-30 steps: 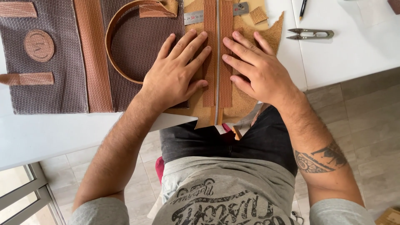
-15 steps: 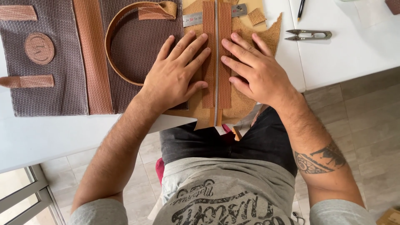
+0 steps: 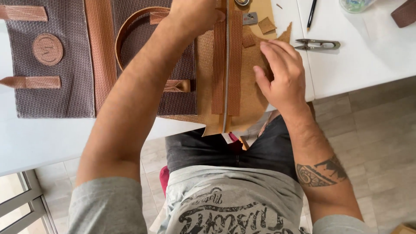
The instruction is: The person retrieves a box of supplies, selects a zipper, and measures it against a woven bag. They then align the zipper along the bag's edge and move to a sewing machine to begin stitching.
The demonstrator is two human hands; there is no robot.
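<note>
Table (image 3: 355,65): white, bearing everything below.
Bag panel (image 3: 56,95): brown weave with tan straps, left of the work.
Tan piece (image 3: 253,86): under both hands, hanging over the table's near edge.
Zipper (image 3: 226,78): long axis runs away from the person, between the hands.
Left hand (image 3: 195,15): at the zipper's far end, fingers curled; the grip itself cannot be told.
Right hand (image 3: 279,76): spread flat, pressing the tan piece just right of the zipper.
Snips (image 3: 318,43): near the right hand, untouched.

A tan leather piece (image 3: 251,82) lies flat on the white surface (image 3: 355,69), its lower edge hanging over the rim. A closed metal zipper (image 3: 226,73) runs straight along its middle, between two brown woven strips (image 3: 235,65).
</note>
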